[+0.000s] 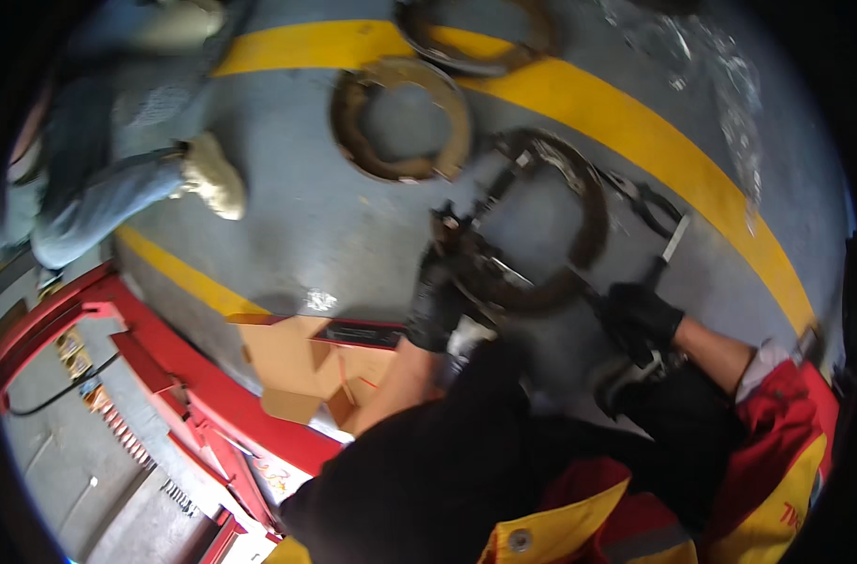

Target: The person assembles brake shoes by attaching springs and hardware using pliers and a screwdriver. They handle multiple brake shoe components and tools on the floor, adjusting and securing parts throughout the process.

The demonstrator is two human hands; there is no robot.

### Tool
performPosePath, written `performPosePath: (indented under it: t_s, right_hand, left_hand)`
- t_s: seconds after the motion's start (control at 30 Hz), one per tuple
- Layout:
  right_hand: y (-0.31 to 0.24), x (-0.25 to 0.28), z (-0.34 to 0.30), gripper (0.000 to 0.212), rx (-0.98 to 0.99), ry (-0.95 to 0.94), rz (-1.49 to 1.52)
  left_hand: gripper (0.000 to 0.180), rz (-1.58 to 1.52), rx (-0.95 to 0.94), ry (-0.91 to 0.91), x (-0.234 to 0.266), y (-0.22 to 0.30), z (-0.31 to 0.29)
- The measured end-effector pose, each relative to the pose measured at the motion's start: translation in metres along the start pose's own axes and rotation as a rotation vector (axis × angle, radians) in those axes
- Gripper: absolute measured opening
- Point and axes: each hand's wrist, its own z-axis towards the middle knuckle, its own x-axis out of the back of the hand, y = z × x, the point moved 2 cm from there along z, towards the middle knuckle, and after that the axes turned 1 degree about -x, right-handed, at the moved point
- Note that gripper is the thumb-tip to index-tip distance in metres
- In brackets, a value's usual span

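Observation:
My left hand [435,299], in a black glove, is closed around the lower left part of a brake shoe assembly [593,221]. Its dark curved shoes form a ring on the floor, with a bar and small fittings along the left side. Close to the ring's lower right, my gloved right hand [643,320] is closed on a tool with a dark handle and a pale, narrow bar [675,239] sticking out away from me. Blur hides the tool's exact kind. Pliers [646,202] with dark handles lie just right of the ring.
Two more brake shoe rings, one brownish [346,113] and one darker [541,33], lie beyond. Clear plastic wrap [729,85] is at far right. An open cardboard box [283,352] stands beside a red metal frame [151,315]. Another person's shoe [212,179] rests at left.

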Motion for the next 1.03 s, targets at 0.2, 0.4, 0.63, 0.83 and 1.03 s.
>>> performPosePath:
  t_s: [0.2, 0.4, 0.63, 0.83, 1.03]
  right_hand:
    - [-0.005, -0.002, -0.036, 0.023, 0.026, 0.021, 0.156]
    - [-0.008, -0.009, -0.040, 0.027, 0.096, -0.029, 0.355]
    - [-0.053, -0.045, -0.017, 0.043, 0.136, 0.013, 0.366]
    - [-0.083, -0.053, -0.001, 0.063, 0.048, 0.043, 0.187]
    - [-0.090, -0.052, 0.005, 0.058, 0.126, 0.082, -0.100]
  left_hand:
    - [0.068, -0.127, -0.043, -0.125, -0.001, 0.003, 0.017]
    - [0.072, 0.057, -0.057, -0.111, -0.016, 0.012, 0.015]
    - [0.068, 0.012, -0.069, -0.130, -0.004, 0.009, 0.024]
    - [0.060, -0.033, -0.034, -0.090, 0.002, 0.003, 0.029]
    - [0.068, -0.159, 0.021, -0.072, 0.004, -0.002, 0.036]
